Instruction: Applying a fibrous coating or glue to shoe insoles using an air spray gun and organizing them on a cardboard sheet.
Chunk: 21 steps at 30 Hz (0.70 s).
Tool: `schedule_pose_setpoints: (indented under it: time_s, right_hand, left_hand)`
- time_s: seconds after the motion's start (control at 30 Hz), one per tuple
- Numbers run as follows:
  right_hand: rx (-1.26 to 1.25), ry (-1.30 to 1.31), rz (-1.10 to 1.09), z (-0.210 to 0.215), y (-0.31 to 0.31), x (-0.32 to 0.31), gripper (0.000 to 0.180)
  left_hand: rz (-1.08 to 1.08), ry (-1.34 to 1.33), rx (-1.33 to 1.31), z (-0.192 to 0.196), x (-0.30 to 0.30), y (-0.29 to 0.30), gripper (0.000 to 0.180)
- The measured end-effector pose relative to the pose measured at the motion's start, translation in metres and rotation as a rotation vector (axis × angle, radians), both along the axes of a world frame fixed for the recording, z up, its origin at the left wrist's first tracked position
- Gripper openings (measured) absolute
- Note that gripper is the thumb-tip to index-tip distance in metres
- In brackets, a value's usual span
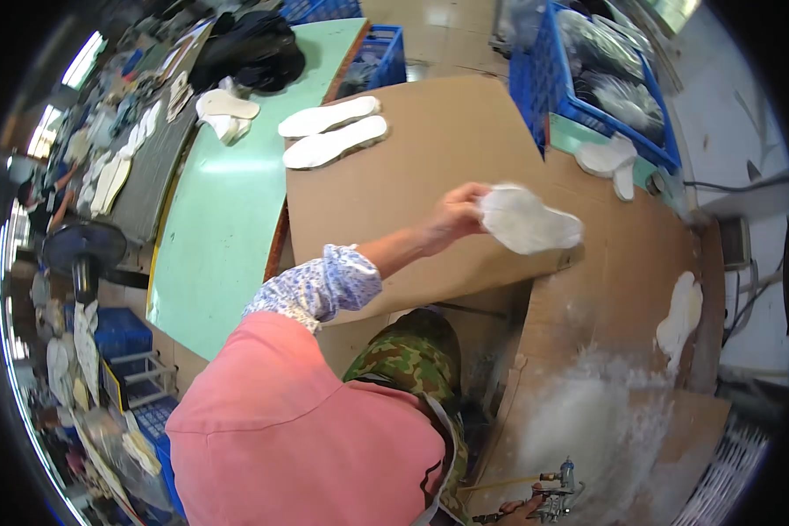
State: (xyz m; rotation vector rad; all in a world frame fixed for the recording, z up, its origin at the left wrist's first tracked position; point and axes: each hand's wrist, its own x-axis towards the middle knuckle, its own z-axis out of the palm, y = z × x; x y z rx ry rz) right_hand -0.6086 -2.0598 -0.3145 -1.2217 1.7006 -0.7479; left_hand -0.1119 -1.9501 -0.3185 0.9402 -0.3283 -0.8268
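My left hand (462, 213) is stretched out over the cardboard sheet (412, 193), its fingers closed on the heel or toe end of a white shoe insole (526, 219); which end, I cannot tell. The insole is raised off the surface. Near the lower edge, my right hand (524, 508) is partly visible, wrapped round a metal spray gun (556, 493) with a yellowish hose. Beneath the gun, white residue (579, 412) coats the right-hand cardboard. Two white insoles (335, 145) lie side by side at the far left of the sheet.
Another white insole (679, 317) lies on the right cardboard. More white pieces (611, 163) rest by the blue crate (579, 96) of plastic-wrapped goods. Left stand a green table (219, 228) with a black bundle (250, 53), and a fan (83, 250).
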Motion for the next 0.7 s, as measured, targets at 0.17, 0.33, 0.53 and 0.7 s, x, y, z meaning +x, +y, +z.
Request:
schedule_pose_setpoints:
  time_s: [0.17, 0.33, 0.53, 0.7]
  right_hand:
    - [0.045, 0.111, 0.081, 0.013, 0.003, 0.040, 0.028]
    - [0.048, 0.231, 0.119, 0.037, 0.002, 0.072, 0.031]
    - [0.040, 0.265, 0.265, 0.033, 0.004, 0.108, 0.041]
    - [0.129, 0.051, 0.287, 0.026, 0.008, 0.118, 0.028]
  left_hand:
    - [0.359, 0.074, 0.273, -0.077, 0.064, 0.149, 0.037]
    - [0.694, 0.035, 0.530, -0.120, 0.095, 0.259, 0.038]
    - [0.868, 0.051, 0.660, -0.120, 0.102, 0.315, 0.033]
    - [0.971, -0.297, 1.214, -0.126, 0.110, 0.336, 0.030]
